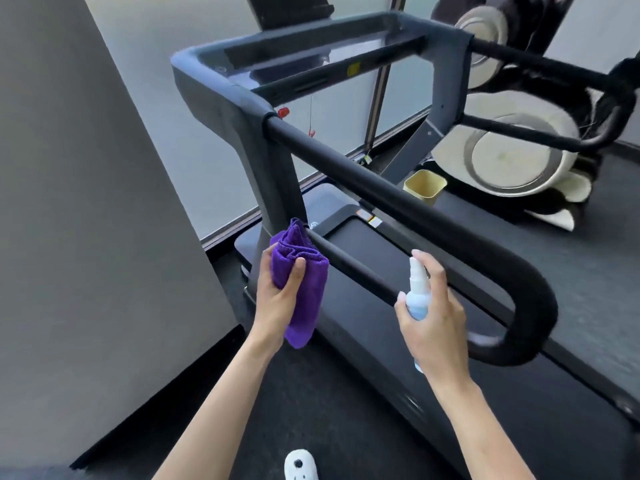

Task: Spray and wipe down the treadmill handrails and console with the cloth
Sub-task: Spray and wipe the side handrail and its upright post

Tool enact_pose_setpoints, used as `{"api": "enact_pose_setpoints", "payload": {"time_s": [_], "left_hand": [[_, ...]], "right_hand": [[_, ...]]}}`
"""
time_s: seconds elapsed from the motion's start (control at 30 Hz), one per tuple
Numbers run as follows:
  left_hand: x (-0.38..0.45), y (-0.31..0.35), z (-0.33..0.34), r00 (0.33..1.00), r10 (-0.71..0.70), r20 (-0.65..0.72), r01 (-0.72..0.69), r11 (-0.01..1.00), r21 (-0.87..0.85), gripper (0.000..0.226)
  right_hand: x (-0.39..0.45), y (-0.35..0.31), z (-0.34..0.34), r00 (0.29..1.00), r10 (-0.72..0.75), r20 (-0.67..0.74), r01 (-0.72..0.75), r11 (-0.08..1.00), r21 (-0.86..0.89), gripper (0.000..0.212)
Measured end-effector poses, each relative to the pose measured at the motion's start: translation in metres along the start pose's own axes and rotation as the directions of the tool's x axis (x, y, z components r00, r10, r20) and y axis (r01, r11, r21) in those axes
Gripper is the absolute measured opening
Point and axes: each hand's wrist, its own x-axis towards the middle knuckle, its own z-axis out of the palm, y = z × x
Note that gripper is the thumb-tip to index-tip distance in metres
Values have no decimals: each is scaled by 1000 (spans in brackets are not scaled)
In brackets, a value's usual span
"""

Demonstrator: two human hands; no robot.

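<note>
My left hand (278, 294) grips a folded purple cloth (304, 282) pressed against the front end of the treadmill's lower black handrail bar (356, 268), close to the grey upright post (273, 174). My right hand (433, 313) holds a small white and pale blue spray bottle (417, 292), forefinger on its nozzle, just in front of the same bar. The thicker upper handrail (398, 199) loops round at the right into the lower bar. The grey console (311, 53) sits at the top of the frame.
A grey wall panel (86, 220) stands close on the left. The treadmill belt (433, 289) runs under the rails. A yellow bin (424, 187) and a white and black exercise machine (512, 161) stand beyond the treadmill. My white shoe (300, 465) shows at the bottom.
</note>
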Motion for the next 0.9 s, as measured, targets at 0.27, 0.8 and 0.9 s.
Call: {"api": "enact_pose_setpoints", "payload": {"time_s": [0.27, 0.8, 0.9], "left_hand": [[62, -10, -33, 995, -45, 86, 43, 999, 22, 33], [171, -14, -87, 841, -178, 510, 142, 984, 108, 22], [175, -12, -90, 836, -182, 518, 153, 983, 98, 27]], "right_hand": [[14, -24, 47, 984, 179, 17, -179, 984, -9, 64], [39, -110, 151, 859, 459, -228, -509, 816, -275, 67], [49, -113, 163, 849, 504, -158, -526, 781, -337, 67]]}}
